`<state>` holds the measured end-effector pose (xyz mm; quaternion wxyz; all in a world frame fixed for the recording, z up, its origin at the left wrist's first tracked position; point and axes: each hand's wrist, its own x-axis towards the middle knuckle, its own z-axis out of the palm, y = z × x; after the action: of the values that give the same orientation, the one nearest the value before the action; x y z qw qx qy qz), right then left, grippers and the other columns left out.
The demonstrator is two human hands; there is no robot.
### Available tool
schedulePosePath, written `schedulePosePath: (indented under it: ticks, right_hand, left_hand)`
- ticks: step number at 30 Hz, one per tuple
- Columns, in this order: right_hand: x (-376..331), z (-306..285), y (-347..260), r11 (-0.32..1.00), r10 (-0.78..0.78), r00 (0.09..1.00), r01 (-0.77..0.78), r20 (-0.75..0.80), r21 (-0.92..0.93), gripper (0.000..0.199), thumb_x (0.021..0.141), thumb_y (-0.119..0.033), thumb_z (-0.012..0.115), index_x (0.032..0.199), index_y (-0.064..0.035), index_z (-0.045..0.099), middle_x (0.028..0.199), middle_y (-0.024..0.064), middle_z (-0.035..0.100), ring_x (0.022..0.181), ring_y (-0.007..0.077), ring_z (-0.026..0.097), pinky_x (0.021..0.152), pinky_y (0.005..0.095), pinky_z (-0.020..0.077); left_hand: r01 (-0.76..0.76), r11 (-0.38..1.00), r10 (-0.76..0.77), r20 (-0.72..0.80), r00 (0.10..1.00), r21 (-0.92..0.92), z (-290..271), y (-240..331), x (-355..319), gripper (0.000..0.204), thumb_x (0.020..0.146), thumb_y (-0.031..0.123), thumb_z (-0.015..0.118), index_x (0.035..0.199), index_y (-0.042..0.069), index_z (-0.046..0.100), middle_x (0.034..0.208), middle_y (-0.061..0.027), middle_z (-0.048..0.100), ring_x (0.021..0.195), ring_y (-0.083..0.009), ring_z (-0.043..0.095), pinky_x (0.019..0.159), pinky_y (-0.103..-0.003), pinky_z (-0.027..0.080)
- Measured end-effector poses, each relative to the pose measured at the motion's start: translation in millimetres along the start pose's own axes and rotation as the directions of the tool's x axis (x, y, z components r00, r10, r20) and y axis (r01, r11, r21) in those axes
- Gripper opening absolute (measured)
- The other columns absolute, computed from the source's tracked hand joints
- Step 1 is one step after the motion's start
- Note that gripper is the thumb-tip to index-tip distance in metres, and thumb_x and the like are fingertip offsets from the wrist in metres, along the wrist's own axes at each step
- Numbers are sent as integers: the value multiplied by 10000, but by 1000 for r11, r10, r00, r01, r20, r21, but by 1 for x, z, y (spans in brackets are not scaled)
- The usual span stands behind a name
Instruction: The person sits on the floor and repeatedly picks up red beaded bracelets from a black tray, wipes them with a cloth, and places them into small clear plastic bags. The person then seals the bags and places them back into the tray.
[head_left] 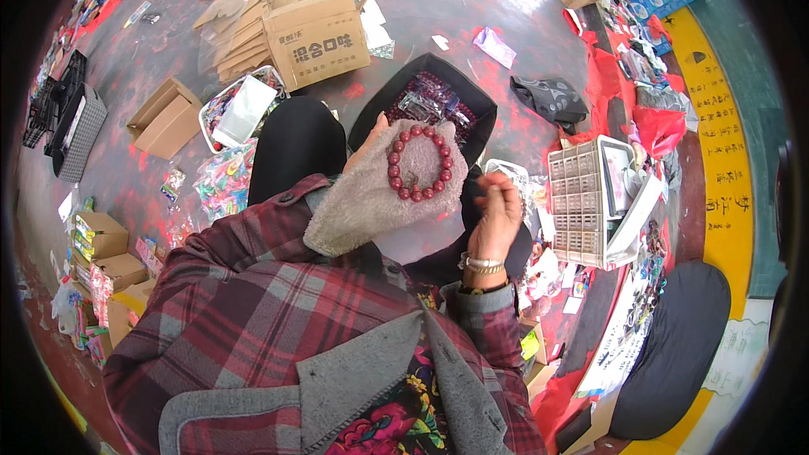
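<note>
Inspecting a finished red bead bracelet (420,163), lying flat on the gloved, open left hand (396,190). At three o'clock of it, right hand (497,211) pinched shut, contents too small to tell. Next, likely into the black box (472,93) at twelve o'clock.

A grey floor (438,0) stained red, littered with cardboard boxes (316,38), beside a yellow-edged green mat (725,143).

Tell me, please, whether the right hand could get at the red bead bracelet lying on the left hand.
Probably yes. The bracelet lies exposed on the fuzzy-gloved left hand, and the right hand is raised just beside it with nothing between them, though its fingers seem pinched together on something too small to tell.
</note>
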<state>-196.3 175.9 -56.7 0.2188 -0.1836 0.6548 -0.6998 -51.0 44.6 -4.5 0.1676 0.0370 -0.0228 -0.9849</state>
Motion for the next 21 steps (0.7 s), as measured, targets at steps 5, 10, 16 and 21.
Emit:
schedulePosePath:
  ticks: [5,10,16,21]
  right_hand:
    - [-15,24,67,558,598,764,-615,243,558,181,847,-180,519,960,-64,599,864,60,625,794,192,591,690,336,470]
    - [-18,25,68,424,567,703,-697,430,578,283,871,-267,474,1056,-67,550,951,77,608,869,210,578,765,359,458]
    - [0,21,57,495,476,781,-618,404,611,411,900,-372,421,1170,-70,491,1056,98,588,960,232,562,854,387,443]
    - [5,-7,24,534,374,800,-599,469,597,546,933,-477,317,1258,-53,431,1134,132,567,1038,270,543,933,368,431]
  left_hand:
    - [-39,838,30,26,999,544,12,4,-9,596,789,434,571,1203,20,457,1170,-119,523,1069,-243,528,917,-367,428]
    - [-99,329,118,63,991,939,26,2,-21,623,713,363,663,1193,23,462,1148,-117,536,1052,-223,538,910,-342,430]
    - [-58,26,142,53,988,998,38,6,-28,687,621,278,773,1182,27,467,1120,-116,552,1031,-198,551,903,-311,433]
    - [-80,-68,214,93,972,994,26,0,-28,652,613,263,783,1151,29,500,1125,-131,549,1039,-196,545,899,-307,432]
